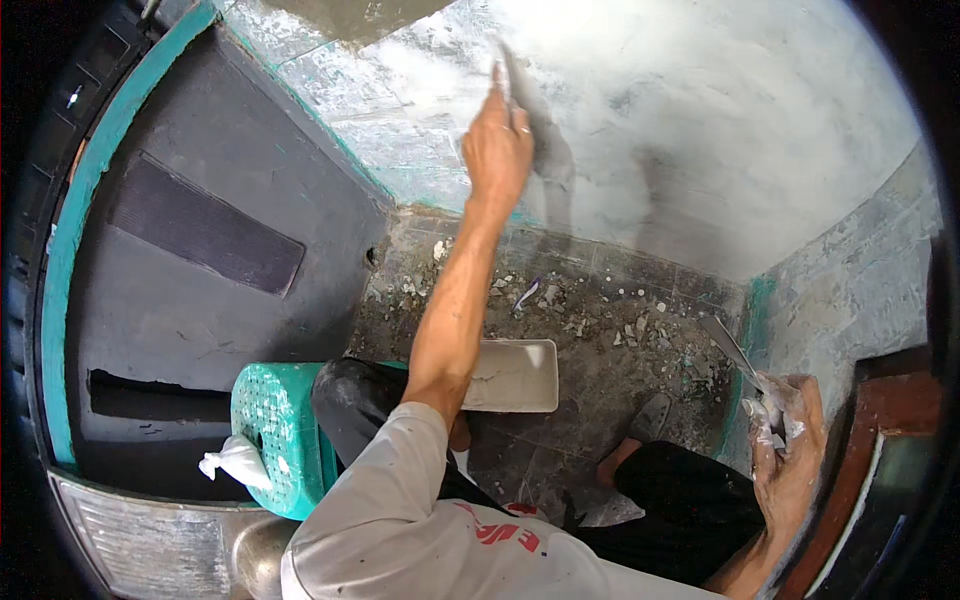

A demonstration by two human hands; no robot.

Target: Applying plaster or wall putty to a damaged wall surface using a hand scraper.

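My left hand [497, 150] reaches up to the white-coated wall [690, 120]. Its index finger points along the surface, whitened toward the tip, and the other fingers are curled in. A thin, blurred shape runs on from the fingertip; what it is, I cannot make out. At the lower right, my right hand [790, 430] is closed round a putty knife [732, 348], whose grey metal blade points up and to the left. White putty smears the fingers and the base of the blade. Below my left forearm, a pale rectangular tray [515, 375] on the floor is partly hidden by the arm.
A green plastic stool [285, 385] stands to the left, with a white crumpled bag [238, 462] on it. Plaster crumbs [635, 330] litter the floor [540, 440] along the wall. A dark grey panel [330, 200] borders the left, and a brown wooden frame [890, 400] the right.
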